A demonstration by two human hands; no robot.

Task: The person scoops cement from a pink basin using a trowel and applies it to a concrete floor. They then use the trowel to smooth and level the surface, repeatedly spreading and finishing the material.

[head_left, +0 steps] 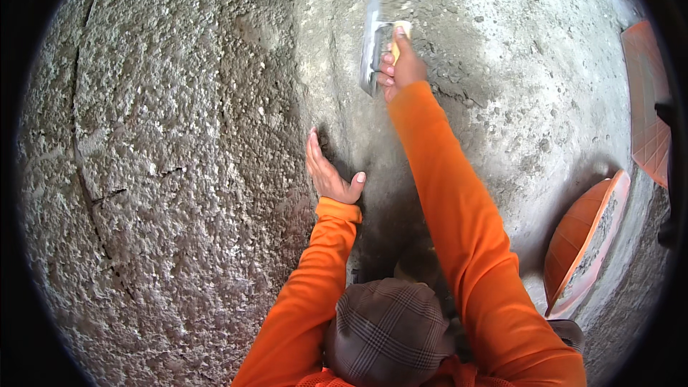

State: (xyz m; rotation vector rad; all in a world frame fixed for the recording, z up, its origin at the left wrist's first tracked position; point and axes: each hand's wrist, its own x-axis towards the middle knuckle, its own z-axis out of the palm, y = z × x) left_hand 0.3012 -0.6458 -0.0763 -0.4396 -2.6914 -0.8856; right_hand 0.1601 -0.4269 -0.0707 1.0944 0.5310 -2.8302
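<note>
The right grip (406,68) wraps the trowel (370,50) by its handle (404,27); the left grip (331,178) is spread, empty. Keep blade pressure even along the grey surface (333,21).

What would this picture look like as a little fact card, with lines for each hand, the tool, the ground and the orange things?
Right hand: wrapped around the handle of a trowel; right hand
Left hand: empty, fingers spread; touching the surface or not, I can't tell
Tool: flat metal blade, slightly blurred, pale yellow handle
Left side: rough grey surface
Right side: smoother grey surface with small lumps
Orange things: tilted basin, another orange piece near the rim
Sleeves: orange
</note>
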